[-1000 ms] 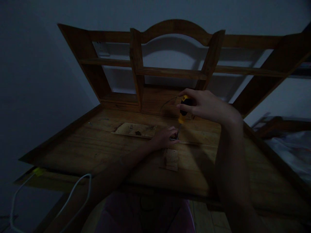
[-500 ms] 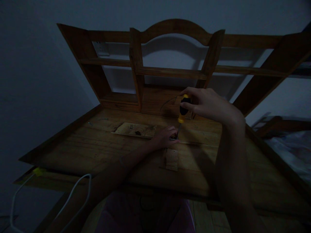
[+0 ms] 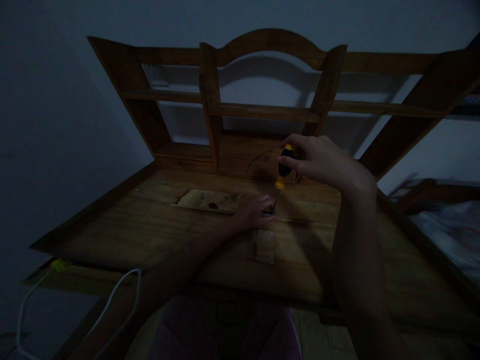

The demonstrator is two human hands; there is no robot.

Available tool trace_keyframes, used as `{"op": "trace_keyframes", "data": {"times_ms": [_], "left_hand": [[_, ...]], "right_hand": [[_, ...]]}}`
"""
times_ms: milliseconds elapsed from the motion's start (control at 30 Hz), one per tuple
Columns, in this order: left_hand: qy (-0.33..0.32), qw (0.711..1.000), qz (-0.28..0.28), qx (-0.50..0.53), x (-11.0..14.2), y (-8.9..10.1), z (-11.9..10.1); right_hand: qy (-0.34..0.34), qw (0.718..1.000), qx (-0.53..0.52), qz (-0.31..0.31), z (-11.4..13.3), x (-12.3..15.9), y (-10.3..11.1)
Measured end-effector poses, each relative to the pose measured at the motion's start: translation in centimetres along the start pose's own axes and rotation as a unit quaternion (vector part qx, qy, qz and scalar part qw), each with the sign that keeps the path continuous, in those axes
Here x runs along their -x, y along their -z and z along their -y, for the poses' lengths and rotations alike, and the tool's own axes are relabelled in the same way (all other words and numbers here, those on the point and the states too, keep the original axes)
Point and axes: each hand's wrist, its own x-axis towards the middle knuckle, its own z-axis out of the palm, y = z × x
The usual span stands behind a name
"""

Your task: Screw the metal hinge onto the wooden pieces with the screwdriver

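Note:
My right hand (image 3: 318, 157) is closed round the black and yellow handle of a screwdriver (image 3: 284, 167). The screwdriver stands nearly upright, leaning a little to the right, and its shaft points down beside the fingers of my left hand (image 3: 255, 210). That hand lies low over the desktop, its fingers curled around a small metal piece (image 3: 267, 214); the exact kind of this piece is too dark to make out. The screwdriver's tip meets the right end of the metal piece, though the contact itself is hard to see.
A rough wooden board (image 3: 208, 200) lies left of my left hand, and a short wood scrap (image 3: 265, 246) in front. A small metal item (image 3: 139, 191) rests farther left on the desk (image 3: 123, 225). Shelves (image 3: 258, 111) rise behind. A white cable (image 3: 137, 290) hangs at lower left.
The screwdriver's handle and my right hand have shifted very slightly. My left hand stays in the same place around the small metal piece.

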Motion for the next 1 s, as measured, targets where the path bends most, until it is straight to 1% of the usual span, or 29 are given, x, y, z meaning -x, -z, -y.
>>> {"op": "trace_keyframes", "data": {"times_ms": [133,300,533,733,900,1000], "left_hand": [[-0.012,1.0,0.002,0.008,0.0,0.1,-0.1],[-0.003,1.0,0.009,0.011,-0.1,0.2,-0.1],[0.002,1.0,0.009,0.002,-0.1,0.0,0.1],[0.0,1.0,0.01,0.008,-0.1,0.1,-0.1],[0.007,1.0,0.015,0.003,-0.1,0.1,0.0],[0.008,1.0,0.017,0.002,-0.2,0.0,0.0]], "right_hand": [[-0.003,1.0,0.002,-0.003,-0.2,-0.1,-0.3],[-0.003,1.0,0.001,-0.003,-0.4,-0.3,-0.5],[0.016,1.0,-0.012,0.015,-0.4,-0.3,-0.6],[0.007,1.0,-0.015,0.019,-0.3,-0.3,-0.6],[0.023,0.999,-0.044,0.023,0.1,-0.4,-1.2],[0.018,0.998,-0.046,0.031,0.2,-0.5,-1.4]]}}
